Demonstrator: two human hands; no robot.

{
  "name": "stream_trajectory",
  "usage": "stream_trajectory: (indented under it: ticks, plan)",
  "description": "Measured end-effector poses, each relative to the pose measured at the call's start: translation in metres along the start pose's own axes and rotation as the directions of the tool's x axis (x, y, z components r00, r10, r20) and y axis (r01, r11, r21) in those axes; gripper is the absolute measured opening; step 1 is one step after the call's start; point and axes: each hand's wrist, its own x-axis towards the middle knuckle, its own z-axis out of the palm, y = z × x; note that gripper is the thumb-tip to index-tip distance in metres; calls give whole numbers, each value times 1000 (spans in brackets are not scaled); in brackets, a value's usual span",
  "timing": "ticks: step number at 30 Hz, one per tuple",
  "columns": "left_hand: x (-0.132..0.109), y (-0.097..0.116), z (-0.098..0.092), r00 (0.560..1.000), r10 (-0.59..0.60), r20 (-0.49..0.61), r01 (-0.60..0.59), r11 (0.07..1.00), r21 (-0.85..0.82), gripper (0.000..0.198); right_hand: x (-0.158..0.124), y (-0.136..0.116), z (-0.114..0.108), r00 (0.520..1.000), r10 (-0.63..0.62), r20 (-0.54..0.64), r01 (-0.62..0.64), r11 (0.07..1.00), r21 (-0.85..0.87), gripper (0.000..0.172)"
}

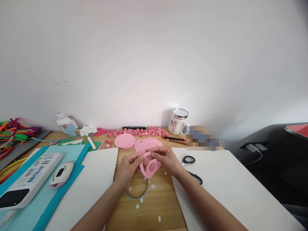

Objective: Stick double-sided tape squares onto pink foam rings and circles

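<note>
A looping pink paper spiral hangs between my two hands over the wooden table. My left hand pinches its left side between thumb and fingers. From the right, my right hand pinches the upper edge of the strip. Behind them lie a stack of pink paper discs and a pile of cut pink paper spirals. Many small rolled pink paper flowers are heaped along the wall. Below my hands lies a roll of tape, partly hidden, with small white paper bits around it.
Black-handled scissors rest on the right white board. A white mug stands by the wall, near pencils. To the left are a white power strip-like box, a pink-white device, a white bottle and colourful pipe cleaners.
</note>
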Motion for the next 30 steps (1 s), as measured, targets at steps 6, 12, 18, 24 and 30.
stream_trajectory:
  ticks: [6,12,18,24,30]
  plan:
    - [-1,1,1,999,34,26,-35,999,23,22,1,1,0,1000,7,-3,-7,999,44,21]
    - [-1,0,2,999,25,20,-26,998,53,23,0,1,1,1000,17,-6,-16,998,62,19]
    - [1,-4,0,1000,23,10,-23,998,64,25,1,3,-1,1000,0,-19,0,999,35,19]
    - [1,-3,1,1000,21,-11,-20,997,68,28,2,4,-2,998,-14,-64,13,1000,-23,21]
    - [1,-2,-1,999,29,-23,-28,997,76,29,1,1,-1,1000,-27,3,27,998,-60,22]
